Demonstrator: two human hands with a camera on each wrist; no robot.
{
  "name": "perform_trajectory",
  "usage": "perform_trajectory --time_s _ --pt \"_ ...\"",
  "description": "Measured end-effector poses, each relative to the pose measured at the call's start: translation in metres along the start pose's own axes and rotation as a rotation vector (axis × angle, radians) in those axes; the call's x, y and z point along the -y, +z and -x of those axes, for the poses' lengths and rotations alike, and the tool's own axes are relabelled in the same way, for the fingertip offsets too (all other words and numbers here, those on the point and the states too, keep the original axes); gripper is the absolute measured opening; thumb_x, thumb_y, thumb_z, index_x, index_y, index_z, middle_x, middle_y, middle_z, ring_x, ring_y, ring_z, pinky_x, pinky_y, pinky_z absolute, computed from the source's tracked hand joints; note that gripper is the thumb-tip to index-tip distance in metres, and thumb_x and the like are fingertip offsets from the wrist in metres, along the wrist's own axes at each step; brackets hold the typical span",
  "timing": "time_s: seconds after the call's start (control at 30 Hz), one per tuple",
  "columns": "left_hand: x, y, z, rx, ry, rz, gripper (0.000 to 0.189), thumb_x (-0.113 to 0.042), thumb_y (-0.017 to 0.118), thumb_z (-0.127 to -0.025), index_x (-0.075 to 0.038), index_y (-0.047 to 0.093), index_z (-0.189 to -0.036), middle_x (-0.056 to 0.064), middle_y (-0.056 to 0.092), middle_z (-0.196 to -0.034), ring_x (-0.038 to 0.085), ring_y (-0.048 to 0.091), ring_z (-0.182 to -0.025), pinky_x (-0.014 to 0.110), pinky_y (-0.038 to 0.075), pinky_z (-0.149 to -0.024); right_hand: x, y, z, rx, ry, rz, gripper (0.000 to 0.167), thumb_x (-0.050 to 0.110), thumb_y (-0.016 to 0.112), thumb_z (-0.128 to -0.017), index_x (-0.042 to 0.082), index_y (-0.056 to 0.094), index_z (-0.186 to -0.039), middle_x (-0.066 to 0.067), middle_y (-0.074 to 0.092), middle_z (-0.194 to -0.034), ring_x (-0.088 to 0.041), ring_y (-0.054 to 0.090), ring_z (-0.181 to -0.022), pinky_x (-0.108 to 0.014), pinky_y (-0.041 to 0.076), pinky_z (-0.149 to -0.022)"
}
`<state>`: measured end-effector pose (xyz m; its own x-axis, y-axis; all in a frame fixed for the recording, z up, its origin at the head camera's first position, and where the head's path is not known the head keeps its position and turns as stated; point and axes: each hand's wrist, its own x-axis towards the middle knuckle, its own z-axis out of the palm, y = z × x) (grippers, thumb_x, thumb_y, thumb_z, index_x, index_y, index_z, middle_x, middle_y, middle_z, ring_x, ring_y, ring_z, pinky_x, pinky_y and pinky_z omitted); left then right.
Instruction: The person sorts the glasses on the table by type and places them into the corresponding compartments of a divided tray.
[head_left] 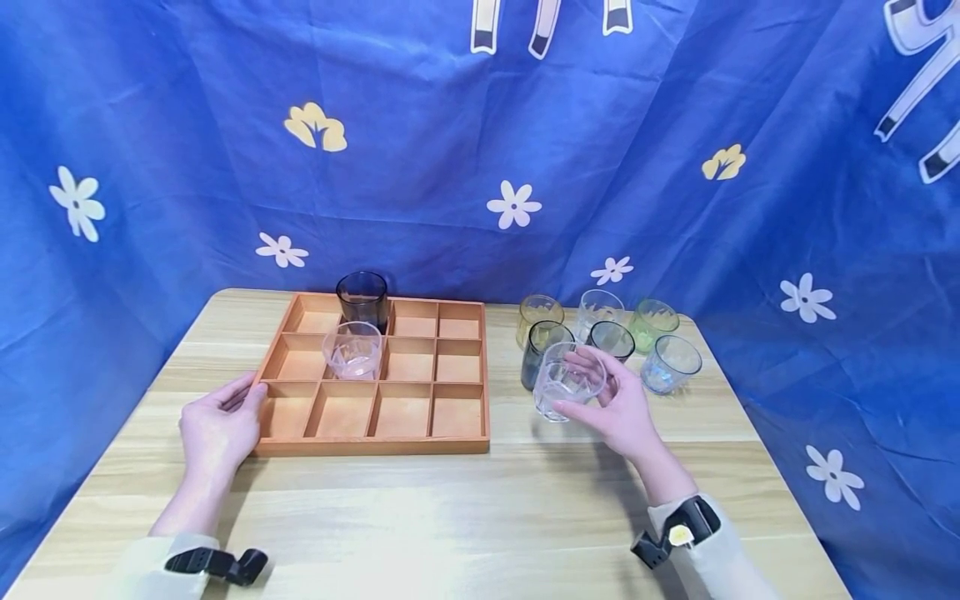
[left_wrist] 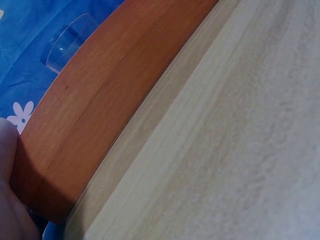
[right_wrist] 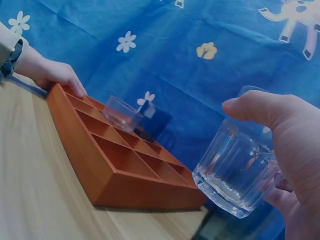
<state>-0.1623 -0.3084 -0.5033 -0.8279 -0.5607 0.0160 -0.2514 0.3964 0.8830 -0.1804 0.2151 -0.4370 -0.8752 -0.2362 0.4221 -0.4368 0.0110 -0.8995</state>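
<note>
Clear faceted tumbler (head_left: 553,397): we grasp it, tilted, between the thumb and fingers of our right hand (head_left: 624,417), above the table at three o'clock of the wooden compartment tray (head_left: 375,447), whose rim our left hand (head_left: 221,427) grips at eight o'clock. We judge that a loosened pinch could drop it, or a swing toward its eleven o'clock topple the dark grey tumbler (head_left: 533,364).

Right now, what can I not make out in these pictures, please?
Head: lower part of one dark glass, behind the right hand.
Left wrist: inside of the tray, behind its wall.
Left wrist: part of the left hand, past the left edge.
</note>
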Motion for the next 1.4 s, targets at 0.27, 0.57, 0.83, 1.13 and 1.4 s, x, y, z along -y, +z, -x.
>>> perform_trajectory --time_s 0.27,0.57,0.83,1.13,1.4 --pt "0.001 0.0 0.0 -0.013 0.013 0.002 0.039 -0.029 0.07 -0.104 -0.008 0.071 -0.137 0.016 0.068 -0.13 -0.008 0.066 -0.099 0.003 0.051 -0.076 0.0 0.024 -0.015 0.038 0.021 0.015 0.084 -0.018 0.089 -0.07 -0.009 0.052 -0.145 -0.03 0.062 -0.14 -0.043 0.059 -0.13 -0.038 0.047 -0.113" --pt "0.001 -0.001 0.0 -0.007 0.015 0.005 0.04 -0.03 0.07 -0.104 -0.008 0.071 -0.137 0.015 0.069 -0.13 -0.003 0.068 -0.104 0.004 0.051 -0.077 -0.002 0.052 -0.033 0.065 0.036 -0.023 0.084 -0.018 0.09 -0.07 -0.009 0.052 -0.145 -0.029 0.063 -0.138 -0.039 0.059 -0.132 -0.04 0.048 -0.114" --pt "0.004 -0.001 -0.003 -0.01 0.026 0.006 0.039 -0.029 0.07 -0.104 -0.008 0.072 -0.136 0.016 0.069 -0.129 -0.005 0.068 -0.101 0.005 0.052 -0.078 -0.006 0.075 -0.045 0.059 0.048 -0.033 0.086 -0.014 0.093 -0.068 -0.008 0.053 -0.143 -0.024 0.066 -0.136 -0.037 0.06 -0.13 -0.038 0.046 -0.115" --pt "0.006 -0.001 -0.004 -0.017 0.039 0.012 0.037 -0.027 0.071 -0.104 -0.007 0.073 -0.135 0.015 0.07 -0.128 -0.005 0.068 -0.101 0.004 0.051 -0.078 -0.016 0.098 -0.06 0.072 0.062 -0.017 0.085 -0.005 0.097 -0.069 -0.005 0.056 -0.144 -0.019 0.067 -0.138 -0.031 0.061 -0.13 -0.035 0.045 -0.116" --pt "0.004 -0.001 -0.003 -0.009 0.016 0.014 0.038 -0.029 0.07 -0.104 -0.009 0.072 -0.136 0.015 0.069 -0.13 0.001 0.069 -0.108 0.005 0.052 -0.082 -0.019 0.113 -0.07 0.049 0.069 0.014 0.083 -0.003 0.097 -0.07 0.001 0.058 -0.144 -0.015 0.068 -0.136 -0.028 0.063 -0.129 -0.035 0.047 -0.115"
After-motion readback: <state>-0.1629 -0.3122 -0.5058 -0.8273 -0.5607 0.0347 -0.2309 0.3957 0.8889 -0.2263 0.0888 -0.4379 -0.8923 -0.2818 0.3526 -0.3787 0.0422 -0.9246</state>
